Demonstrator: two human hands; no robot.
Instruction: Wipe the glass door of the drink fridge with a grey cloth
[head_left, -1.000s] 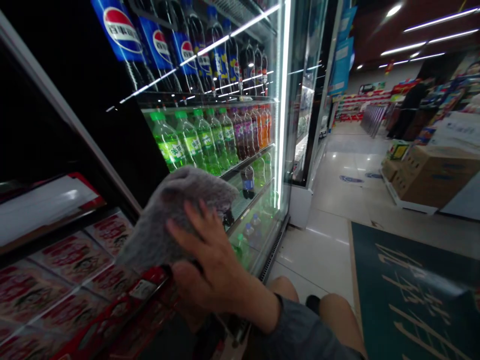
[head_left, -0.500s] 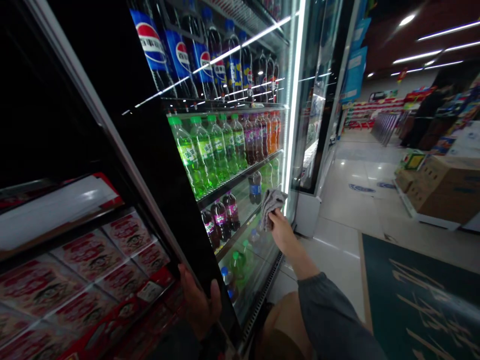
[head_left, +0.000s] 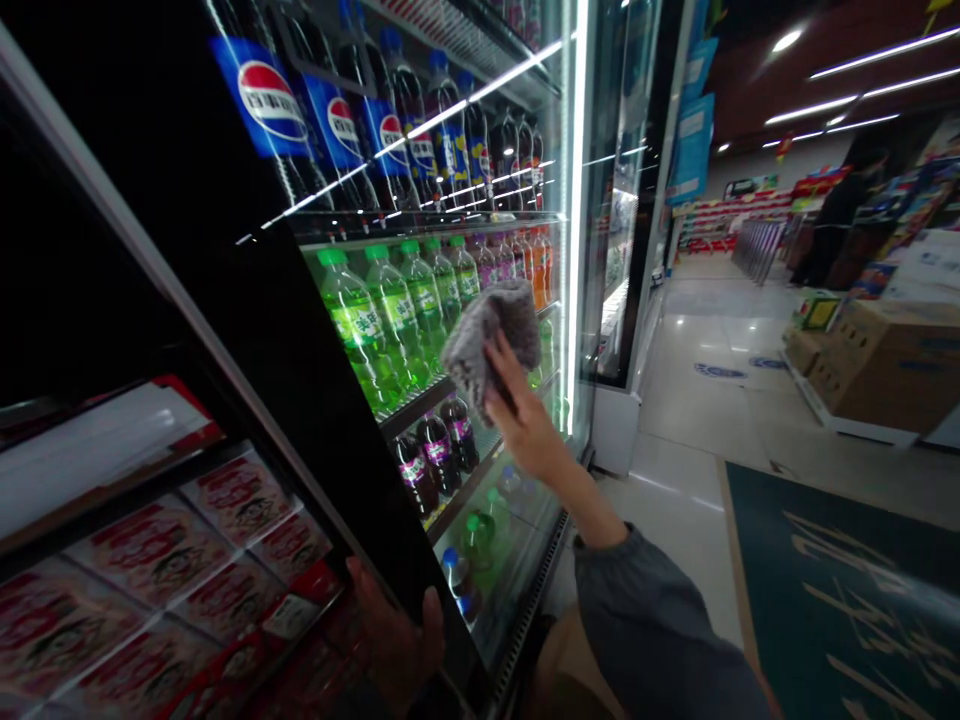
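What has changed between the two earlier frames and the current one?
The right hand carried the gray cloth from the glass's lower left to its right side near the light strip, then back up and left, before the second bottle row. No release of the cloth shows. The left hand stayed by the dark door edge since the middle frame; the shelved bottles kept their places.

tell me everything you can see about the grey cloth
The grey cloth looks soft and thick, with a fuzzy, towel-like surface. It is bunched and creased, with a dark fold near the fingers of the right hand holding it. It appears to be against the glass front, right of the nearest green bottles. Whether it is wet, I cannot tell.
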